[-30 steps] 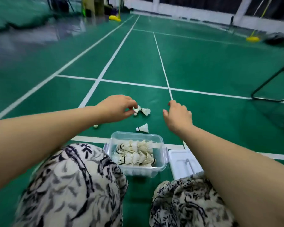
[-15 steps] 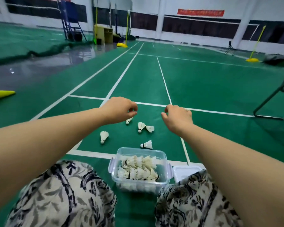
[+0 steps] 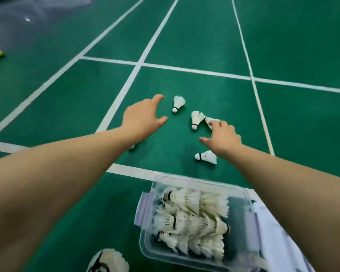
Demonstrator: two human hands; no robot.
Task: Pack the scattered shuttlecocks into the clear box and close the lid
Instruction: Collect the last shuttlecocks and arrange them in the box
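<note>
Green court floor [image 3: 204, 36], white lines. Our left hand [image 3: 143, 116] hovers with thumb and fingers apart, just beside a loose shuttlecock [image 3: 178, 103]. Our right hand [image 3: 223, 137] is spread too, its fingertips over a pair of shuttlecocks [image 3: 201, 119]; we cannot tell if they touch. A fourth shuttlecock [image 3: 206, 157] lies near that wrist. The clear box [image 3: 200, 182] stands uncovered nearest us, packed full. The lid [image 3: 273, 232] lies just right of it.

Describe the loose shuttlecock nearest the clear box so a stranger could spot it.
Find the clear box at the bottom. Just beyond its far rim and the white court line, one shuttlecock lies by the right hand. Unlike the others beyond the hand, it lies alone, cork pointing left.
</note>
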